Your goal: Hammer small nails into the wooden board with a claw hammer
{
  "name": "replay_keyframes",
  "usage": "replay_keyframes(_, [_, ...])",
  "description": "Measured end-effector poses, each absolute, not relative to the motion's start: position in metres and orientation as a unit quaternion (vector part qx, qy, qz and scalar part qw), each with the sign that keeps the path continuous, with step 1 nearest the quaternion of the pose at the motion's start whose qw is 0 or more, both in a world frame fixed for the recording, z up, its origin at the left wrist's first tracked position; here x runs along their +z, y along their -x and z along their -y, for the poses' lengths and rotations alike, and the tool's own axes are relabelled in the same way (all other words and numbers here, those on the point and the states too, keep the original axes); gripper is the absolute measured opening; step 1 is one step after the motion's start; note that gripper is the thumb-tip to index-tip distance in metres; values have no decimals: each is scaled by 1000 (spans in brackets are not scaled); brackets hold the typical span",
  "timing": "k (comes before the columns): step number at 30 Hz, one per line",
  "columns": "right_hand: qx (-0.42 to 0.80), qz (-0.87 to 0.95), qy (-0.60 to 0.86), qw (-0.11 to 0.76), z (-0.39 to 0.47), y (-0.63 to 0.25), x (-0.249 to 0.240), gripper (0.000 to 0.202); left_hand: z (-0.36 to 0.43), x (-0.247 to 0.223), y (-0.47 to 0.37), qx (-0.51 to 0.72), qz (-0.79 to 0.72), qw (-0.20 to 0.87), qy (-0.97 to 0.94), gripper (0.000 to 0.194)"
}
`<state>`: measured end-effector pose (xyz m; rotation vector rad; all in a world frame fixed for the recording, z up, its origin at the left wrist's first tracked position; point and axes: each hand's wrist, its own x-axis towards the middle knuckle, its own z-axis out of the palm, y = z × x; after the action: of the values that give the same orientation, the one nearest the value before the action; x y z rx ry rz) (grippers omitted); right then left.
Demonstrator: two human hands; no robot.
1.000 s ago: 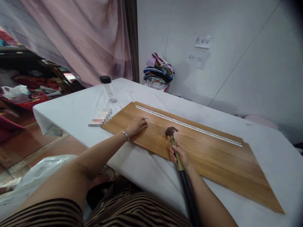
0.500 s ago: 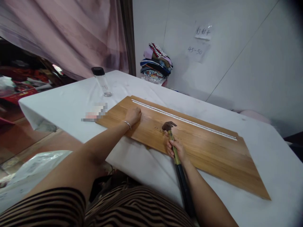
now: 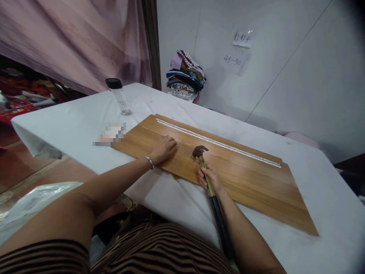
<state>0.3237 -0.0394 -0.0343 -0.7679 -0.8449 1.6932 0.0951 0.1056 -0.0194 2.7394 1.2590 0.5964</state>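
My right hand (image 3: 211,177) is wrapped round the upper handle of a claw hammer (image 3: 210,186), close below its rusty brown head. The handle is yellowish near the head and black towards the grip, which runs back beside my forearm. Palm down, my left hand (image 3: 164,149) rests on a brown wooden board (image 3: 256,186) with its fingers curled. What its fingertips hold, if anything, is hidden. Several small dark specks lie on the board between my left hand and the hammer head. Along the board's far side run two white measuring strips (image 3: 218,142).
A white-covered table (image 3: 305,182) carries the board. A clear bottle with a black lid (image 3: 121,99) stands at the back left, and a blurred-out flat object (image 3: 110,135) lies by the board's left corner. Folded clothes (image 3: 186,76) are stacked near the wall.
My left hand has moved right and slightly nearer to me along the board, towards the specks. My right hand keeps the hammer in nearly the same place. The view has shifted slightly.
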Motion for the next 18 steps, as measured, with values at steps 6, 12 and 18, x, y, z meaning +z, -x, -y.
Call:
replay_keyframes(6, [706,353,320,524,39,-323,-34,39,-105,-30,-99,199,-399,18,-895,30])
replay_keyframes(12, [706,346,310,535,39,-321,-36,40,-104,-31,-98,198,-398,16,-895,29])
replay_keyframes(18, [718,332,323,519,40,-321,-36,39,-103,-29,-99,197,-405,24,-892,28])
